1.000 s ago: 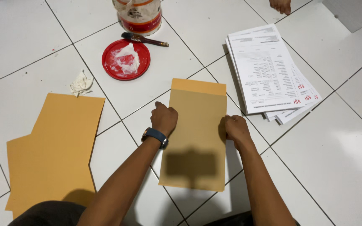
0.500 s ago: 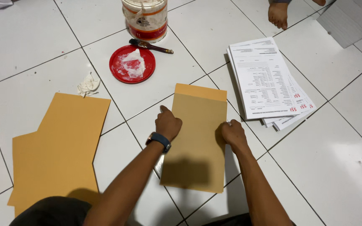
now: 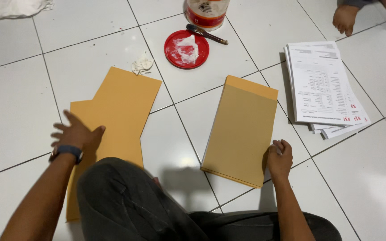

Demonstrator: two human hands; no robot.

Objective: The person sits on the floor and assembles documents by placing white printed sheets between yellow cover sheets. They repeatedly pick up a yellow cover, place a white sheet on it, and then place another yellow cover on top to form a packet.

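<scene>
A filled brown envelope (image 3: pixel 242 127) lies flat on the white tiled floor in front of me, its flap folded down at the far end. My right hand (image 3: pixel 279 157) rests at its near right edge, fingers curled against it. My left hand (image 3: pixel 76 133), with a dark wristband, lies spread flat on a pile of empty brown envelopes (image 3: pixel 117 109) to the left. My knee in dark trousers (image 3: pixel 121 201) covers the near part of that pile.
A red lid with white paste (image 3: pixel 186 48), a brush (image 3: pixel 206 34) and a paste tub (image 3: pixel 207 12) stand at the far middle. A stack of printed sheets (image 3: pixel 322 85) lies at the right. Another person's foot (image 3: pixel 346 18) shows at the top right. A crumpled tissue (image 3: pixel 142 64) and a white cloth (image 3: pixel 16 8) lie at the left.
My left hand left the filled envelope and moved left onto the pile of empty envelopes. My right hand slid down to the envelope's near right edge. The view shifted and my knee came in.
</scene>
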